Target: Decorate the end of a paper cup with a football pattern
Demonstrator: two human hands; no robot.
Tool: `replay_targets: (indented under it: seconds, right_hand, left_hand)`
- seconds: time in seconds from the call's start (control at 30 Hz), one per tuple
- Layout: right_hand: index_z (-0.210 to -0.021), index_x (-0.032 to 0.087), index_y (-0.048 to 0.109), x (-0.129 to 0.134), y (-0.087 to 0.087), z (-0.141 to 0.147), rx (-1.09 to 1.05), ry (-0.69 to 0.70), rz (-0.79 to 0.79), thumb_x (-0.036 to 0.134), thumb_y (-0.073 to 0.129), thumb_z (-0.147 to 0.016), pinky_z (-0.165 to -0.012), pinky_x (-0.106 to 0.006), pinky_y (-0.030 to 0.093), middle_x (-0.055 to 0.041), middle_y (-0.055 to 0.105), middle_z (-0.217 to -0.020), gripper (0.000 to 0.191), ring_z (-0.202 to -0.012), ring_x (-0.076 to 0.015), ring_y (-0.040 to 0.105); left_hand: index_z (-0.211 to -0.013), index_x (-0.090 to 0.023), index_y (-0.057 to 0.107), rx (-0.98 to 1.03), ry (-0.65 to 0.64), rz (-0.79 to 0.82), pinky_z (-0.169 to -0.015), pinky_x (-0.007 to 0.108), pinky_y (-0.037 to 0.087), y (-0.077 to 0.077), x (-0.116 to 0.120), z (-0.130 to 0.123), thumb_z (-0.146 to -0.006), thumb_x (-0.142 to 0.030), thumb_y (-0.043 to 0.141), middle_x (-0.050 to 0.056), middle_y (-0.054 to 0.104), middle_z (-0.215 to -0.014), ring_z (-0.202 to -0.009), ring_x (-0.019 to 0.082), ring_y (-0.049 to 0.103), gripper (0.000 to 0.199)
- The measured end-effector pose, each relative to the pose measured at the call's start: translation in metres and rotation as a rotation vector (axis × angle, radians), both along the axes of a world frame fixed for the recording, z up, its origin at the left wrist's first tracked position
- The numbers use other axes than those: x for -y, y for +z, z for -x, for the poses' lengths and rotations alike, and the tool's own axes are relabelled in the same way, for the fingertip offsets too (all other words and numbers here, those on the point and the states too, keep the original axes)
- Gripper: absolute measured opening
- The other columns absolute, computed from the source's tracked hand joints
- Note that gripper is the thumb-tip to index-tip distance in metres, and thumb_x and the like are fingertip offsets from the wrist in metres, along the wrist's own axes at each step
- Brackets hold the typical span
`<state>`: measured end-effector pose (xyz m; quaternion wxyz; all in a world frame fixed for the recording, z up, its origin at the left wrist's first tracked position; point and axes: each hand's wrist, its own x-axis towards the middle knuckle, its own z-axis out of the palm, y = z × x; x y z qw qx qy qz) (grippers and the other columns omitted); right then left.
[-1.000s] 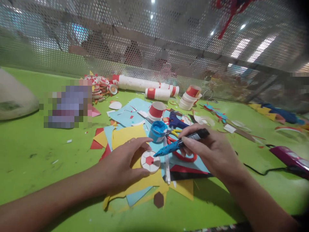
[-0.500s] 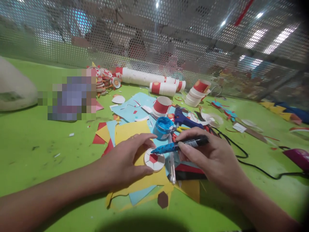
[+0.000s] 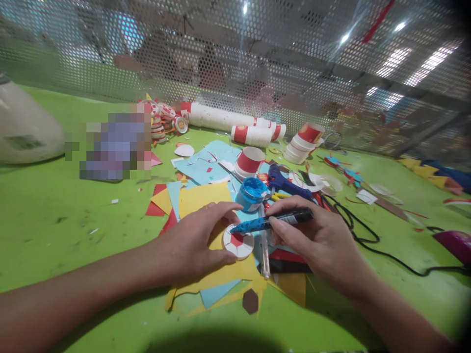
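A white paper disc [image 3: 239, 250] with a red hexagon in its middle and dark lines running out to its edge lies on yellow paper. My left hand [image 3: 198, 240] grips its rim between thumb and fingers. In my right hand [image 3: 312, 235] is a black marker [image 3: 290, 215], held like a pen; its front part is smeared with blue. The marker's tip touches or hovers just over the disc, above the hexagon; I cannot tell which. Just behind the marker stands an open jar of blue paint [image 3: 251, 193]. A clear stick [image 3: 264, 250] lies between the disc and my right hand.
A blue glue gun [image 3: 285, 181] with a black cord lies behind my right hand. Red and white paper cups [image 3: 250, 161] stand and lie farther back. A brown hexagon [image 3: 250, 301] is near me. Perforated metal mesh [image 3: 221, 59] rises behind the green table [image 3: 121, 235].
The whole view has shifted slightly, so things appear a little farther right. Both hands keep their holds; the marker's tip stays near the disc's upper part.
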<state>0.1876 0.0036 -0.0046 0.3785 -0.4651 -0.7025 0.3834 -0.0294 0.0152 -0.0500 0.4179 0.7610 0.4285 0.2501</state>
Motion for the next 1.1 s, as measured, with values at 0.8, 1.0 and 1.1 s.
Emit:
replay_targets:
  seconds: [0.8, 1.0, 1.1]
  right_hand:
    - [-0.091, 0.021, 0.061, -0.0013, -0.0006, -0.0020, 0.146, 0.014, -0.077, 0.024, 0.056, -0.087, -0.060, -0.025, 0.053, -0.0009, 0.064, -0.083, 0.007, -0.064, -0.0118, 0.059]
    - [-0.092, 0.022, 0.061, -0.0018, -0.0036, -0.0014, 0.118, 0.009, -0.055, 0.026, 0.056, -0.087, -0.063, -0.026, 0.052, 0.0002, 0.063, -0.081, 0.008, -0.067, -0.0123, 0.060]
    - [-0.090, 0.021, 0.061, -0.0013, -0.0011, -0.0005, 0.056, -0.024, -0.064, 0.025, 0.059, -0.086, -0.057, -0.023, 0.051, 0.0027, 0.060, -0.070, 0.006, -0.060, -0.0103, 0.057]
  left_hand:
    - [-0.127, -0.030, 0.040, -0.073, 0.029, -0.050, -0.092, 0.040, 0.046, 0.0065, 0.0010, -0.0016, -0.072, -0.026, 0.068, 0.002, 0.060, -0.114, -0.106, 0.023, 0.058, 0.061]
    - [-0.128, -0.031, 0.039, -0.071, 0.029, -0.036, -0.092, 0.039, 0.047, 0.0071, 0.0015, -0.0021, -0.073, -0.027, 0.068, 0.002, 0.060, -0.115, -0.106, 0.022, 0.058, 0.062]
    - [-0.129, -0.031, 0.039, -0.077, 0.030, -0.025, -0.093, 0.039, 0.046, 0.0072, 0.0012, -0.0015, -0.073, -0.027, 0.068, 0.003, 0.060, -0.117, -0.107, 0.023, 0.058, 0.063]
